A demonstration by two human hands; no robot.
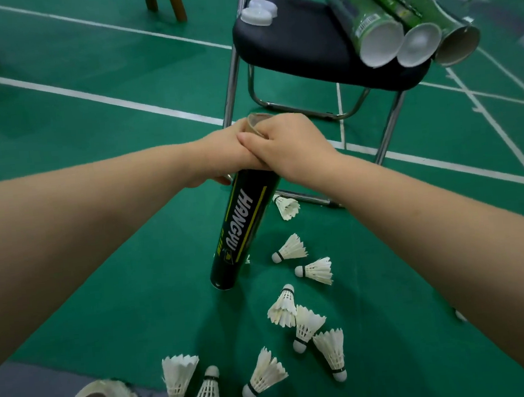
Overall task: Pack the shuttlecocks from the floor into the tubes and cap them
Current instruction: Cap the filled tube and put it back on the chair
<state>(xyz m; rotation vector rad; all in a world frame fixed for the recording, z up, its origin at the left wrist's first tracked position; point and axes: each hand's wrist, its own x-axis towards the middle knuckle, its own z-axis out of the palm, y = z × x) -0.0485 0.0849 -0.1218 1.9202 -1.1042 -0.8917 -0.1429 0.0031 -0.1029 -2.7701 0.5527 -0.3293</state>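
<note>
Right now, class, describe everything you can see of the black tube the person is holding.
The black tube is a long glossy cylinder, seemingly cardboard, printed HANGYU in white with yellow stripes. It slants, lower end down toward the green floor, contact unclear. The left hand and right hand both grip its upper part; its rim shows between them, seemingly uncapped.

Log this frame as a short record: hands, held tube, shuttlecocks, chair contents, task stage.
hands: left hand and right hand both grip the upper end of one tube
held tube: dark tube, tilted, lower end near the floor; cannot tell if capped
shuttlecocks: at least nine shuttlecocks loose on the floor
chair: chair seat carries three green tubes lying down, open ends toward the camera, plus white caps
stage: packing unfinished
</note>
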